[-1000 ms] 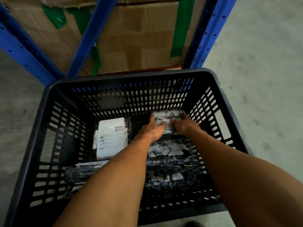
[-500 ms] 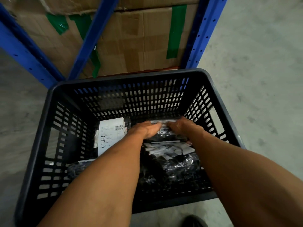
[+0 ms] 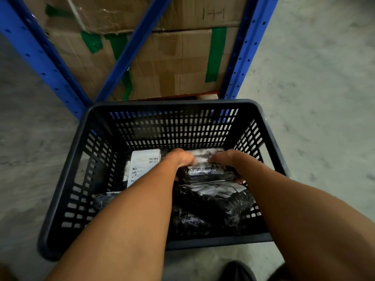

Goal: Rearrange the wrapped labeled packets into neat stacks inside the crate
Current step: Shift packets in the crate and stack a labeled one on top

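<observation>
A black slotted plastic crate (image 3: 60,199) stands on the floor. Inside it at the far right lies a dark plastic-wrapped packet (image 3: 205,171). My left hand (image 3: 180,159) grips its left end and my right hand (image 3: 227,161) grips its right end. Just in front of it lies a larger wrapped packet (image 3: 215,201) with a white label. At the far left a packet with a white barcode label (image 3: 142,165) lies face up. Another dark packet (image 3: 103,201) shows at the near left, mostly hidden by my left forearm.
A blue steel rack (image 3: 241,57) with a diagonal brace stands right behind the crate, loaded with taped cardboard boxes (image 3: 172,63). Bare concrete floor (image 3: 314,98) spreads to the right and left. A dark shoe tip (image 3: 237,270) shows below the crate.
Both hands stayed on the far-right packet and drew it slightly toward me. The view has pulled back and tilted up, showing more of the rack.
</observation>
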`<action>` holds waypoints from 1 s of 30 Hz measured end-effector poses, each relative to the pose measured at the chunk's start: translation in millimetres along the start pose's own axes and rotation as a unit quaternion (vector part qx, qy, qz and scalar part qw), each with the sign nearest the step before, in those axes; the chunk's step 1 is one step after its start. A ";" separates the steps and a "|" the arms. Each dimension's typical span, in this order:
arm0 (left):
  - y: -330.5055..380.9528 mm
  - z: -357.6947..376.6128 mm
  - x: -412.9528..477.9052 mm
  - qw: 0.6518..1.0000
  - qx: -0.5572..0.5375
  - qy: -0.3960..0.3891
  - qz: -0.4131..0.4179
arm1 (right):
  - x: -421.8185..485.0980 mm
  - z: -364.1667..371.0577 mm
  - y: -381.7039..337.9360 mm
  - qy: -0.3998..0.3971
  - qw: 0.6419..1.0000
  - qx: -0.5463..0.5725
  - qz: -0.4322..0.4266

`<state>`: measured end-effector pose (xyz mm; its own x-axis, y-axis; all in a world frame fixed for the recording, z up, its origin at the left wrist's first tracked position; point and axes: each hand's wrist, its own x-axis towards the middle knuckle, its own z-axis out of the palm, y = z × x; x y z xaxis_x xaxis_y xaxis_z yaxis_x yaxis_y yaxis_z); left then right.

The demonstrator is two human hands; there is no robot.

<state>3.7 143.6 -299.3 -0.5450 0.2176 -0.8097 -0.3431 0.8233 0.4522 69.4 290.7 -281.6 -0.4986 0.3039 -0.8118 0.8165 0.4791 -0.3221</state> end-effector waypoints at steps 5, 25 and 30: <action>-5.9 -21.5 -11.2 0.991 -0.116 -0.047 -0.045 | -0.7 -6.5 2.0 -0.034 0.987 0.145 0.052; -39.8 -63.5 -33.5 0.846 -0.522 0.015 0.109 | -26.7 1.2 -29.3 -0.002 0.808 0.567 -0.158; -41.6 -66.9 -38.4 0.857 -0.498 -0.001 0.132 | -32.1 5.2 -33.3 -0.030 0.851 0.502 -0.148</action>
<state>-12.3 65.9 -261.9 -0.7035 0.3283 -0.6304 -0.6911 -0.1093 0.7144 59.7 260.7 -247.4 -0.7343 0.2361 -0.6364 0.5094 -0.4280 -0.7465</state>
